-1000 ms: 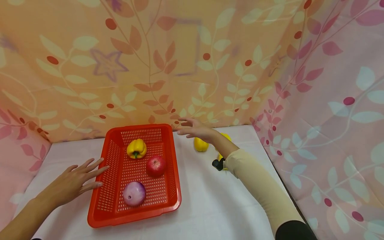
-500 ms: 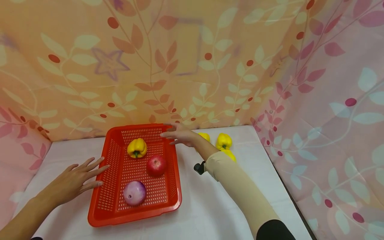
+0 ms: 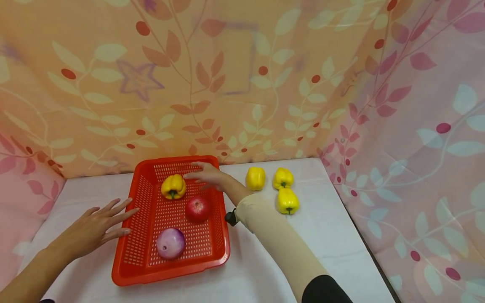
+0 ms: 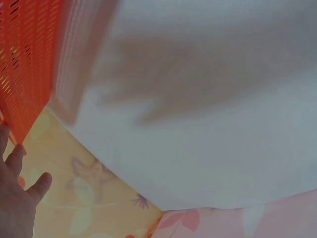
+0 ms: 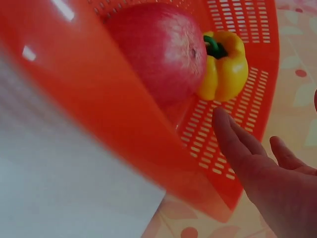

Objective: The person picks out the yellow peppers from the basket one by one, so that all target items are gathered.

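Note:
A red plastic basket (image 3: 218, 248) with slotted walls holds a yellow bell pepper (image 3: 173, 187), a round red fruit like an apple or pomegranate (image 3: 198, 209) and a round purple-and-white vegetable (image 3: 170, 244). My left hand (image 3: 92, 231) is at the basket's left rim, its fingers spread; whether the fingertips touch is unclear. Over the basket's far right part reaches my right hand (image 3: 208, 176), its fingers extended towards the yellow pepper and holding nothing. In the right wrist view, the right hand (image 5: 270, 173) appears apart from the pepper (image 5: 229, 69), with the red fruit (image 5: 158, 54) beyond the near rim.
Right of the basket, three more yellow bell peppers lie on the white tablecloth (image 3: 261, 248): one on the left (image 3: 255, 178), one at the back (image 3: 283, 178) and one in front (image 3: 288, 201). Leaf-patterned cloth (image 3: 227, 84) hangs behind and at both sides.
My right hand has moved left from above the loose peppers to over the basket, uncovering those peppers. My left hand and the basket's contents have stayed in place.

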`<state>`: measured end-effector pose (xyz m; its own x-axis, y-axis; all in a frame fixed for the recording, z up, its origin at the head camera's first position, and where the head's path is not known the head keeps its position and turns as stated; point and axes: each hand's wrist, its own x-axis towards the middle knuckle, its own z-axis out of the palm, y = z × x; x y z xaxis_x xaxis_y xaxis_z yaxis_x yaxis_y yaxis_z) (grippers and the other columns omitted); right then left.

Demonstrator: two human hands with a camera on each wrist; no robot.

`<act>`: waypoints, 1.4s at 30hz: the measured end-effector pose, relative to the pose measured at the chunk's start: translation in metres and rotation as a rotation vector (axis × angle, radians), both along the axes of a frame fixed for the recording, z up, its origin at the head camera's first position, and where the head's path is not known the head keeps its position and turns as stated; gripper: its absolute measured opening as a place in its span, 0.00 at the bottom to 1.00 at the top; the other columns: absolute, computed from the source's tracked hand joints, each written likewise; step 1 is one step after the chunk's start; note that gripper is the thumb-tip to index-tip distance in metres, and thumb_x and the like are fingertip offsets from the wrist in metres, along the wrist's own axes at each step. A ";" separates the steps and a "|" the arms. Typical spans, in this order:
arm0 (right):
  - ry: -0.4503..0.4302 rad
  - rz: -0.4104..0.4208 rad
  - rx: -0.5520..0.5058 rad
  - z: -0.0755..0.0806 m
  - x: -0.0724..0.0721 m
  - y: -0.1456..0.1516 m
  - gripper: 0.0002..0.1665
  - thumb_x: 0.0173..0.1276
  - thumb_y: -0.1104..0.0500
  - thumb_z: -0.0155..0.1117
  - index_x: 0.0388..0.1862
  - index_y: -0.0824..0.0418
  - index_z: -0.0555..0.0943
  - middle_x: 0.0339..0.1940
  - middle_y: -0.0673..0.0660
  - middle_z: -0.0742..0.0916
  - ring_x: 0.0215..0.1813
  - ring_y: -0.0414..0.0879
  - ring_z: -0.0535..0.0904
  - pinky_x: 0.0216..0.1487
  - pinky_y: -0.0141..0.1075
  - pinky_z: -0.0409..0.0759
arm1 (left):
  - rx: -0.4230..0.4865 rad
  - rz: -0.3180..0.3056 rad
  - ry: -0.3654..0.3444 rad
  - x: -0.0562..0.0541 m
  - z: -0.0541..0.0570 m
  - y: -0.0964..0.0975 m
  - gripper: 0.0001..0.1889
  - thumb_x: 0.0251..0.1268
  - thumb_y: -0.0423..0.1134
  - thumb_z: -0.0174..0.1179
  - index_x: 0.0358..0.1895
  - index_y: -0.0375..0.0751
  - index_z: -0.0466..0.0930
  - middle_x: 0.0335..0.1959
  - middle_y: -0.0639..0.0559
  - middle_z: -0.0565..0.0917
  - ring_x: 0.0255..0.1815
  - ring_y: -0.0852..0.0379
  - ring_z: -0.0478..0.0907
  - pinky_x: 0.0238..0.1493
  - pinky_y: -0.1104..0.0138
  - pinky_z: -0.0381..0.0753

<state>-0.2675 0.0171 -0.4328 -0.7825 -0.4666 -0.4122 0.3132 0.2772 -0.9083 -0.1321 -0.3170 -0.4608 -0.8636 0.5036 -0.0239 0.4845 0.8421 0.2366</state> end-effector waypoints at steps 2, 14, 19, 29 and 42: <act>0.007 0.002 0.017 -0.003 0.001 -0.005 0.42 0.69 0.52 0.68 0.78 0.57 0.62 0.68 0.61 0.75 0.69 0.65 0.71 0.66 0.60 0.71 | 0.000 0.002 -0.005 0.000 0.000 0.000 0.34 0.64 0.60 0.62 0.72 0.53 0.71 0.74 0.39 0.66 0.75 0.32 0.56 0.59 0.26 0.59; 0.078 -0.013 0.130 -0.018 0.010 -0.029 0.41 0.68 0.48 0.68 0.76 0.56 0.65 0.65 0.61 0.78 0.64 0.65 0.75 0.64 0.54 0.75 | 0.012 -0.008 0.023 0.001 -0.003 -0.002 0.34 0.64 0.61 0.62 0.73 0.56 0.70 0.74 0.41 0.66 0.74 0.32 0.57 0.58 0.27 0.61; 0.103 -0.033 0.143 -0.025 0.011 -0.036 0.40 0.69 0.49 0.67 0.76 0.57 0.65 0.67 0.62 0.77 0.65 0.63 0.74 0.66 0.53 0.74 | 0.019 -0.006 0.006 0.001 -0.002 -0.003 0.34 0.65 0.61 0.61 0.73 0.56 0.69 0.75 0.41 0.65 0.76 0.32 0.55 0.58 0.27 0.59; 0.181 -0.029 0.217 -0.036 0.014 -0.048 0.37 0.69 0.50 0.68 0.74 0.55 0.69 0.70 0.56 0.76 0.68 0.49 0.72 0.70 0.42 0.69 | -0.001 -0.011 0.034 0.001 -0.003 0.001 0.33 0.65 0.61 0.61 0.71 0.53 0.72 0.73 0.40 0.68 0.73 0.32 0.60 0.57 0.27 0.62; 0.202 -0.054 0.170 -0.045 0.015 -0.063 0.31 0.71 0.59 0.66 0.72 0.54 0.73 0.61 0.56 0.80 0.55 0.46 0.76 0.62 0.37 0.75 | 0.004 -0.005 0.040 0.001 -0.005 -0.002 0.33 0.64 0.62 0.61 0.71 0.55 0.72 0.74 0.41 0.67 0.74 0.34 0.58 0.58 0.28 0.62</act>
<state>-0.2530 -0.0460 -0.4782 -0.8788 -0.3589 -0.3144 0.1492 0.4192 -0.8956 -0.1310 -0.3195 -0.4653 -0.8614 0.5077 0.0128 0.4977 0.8389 0.2201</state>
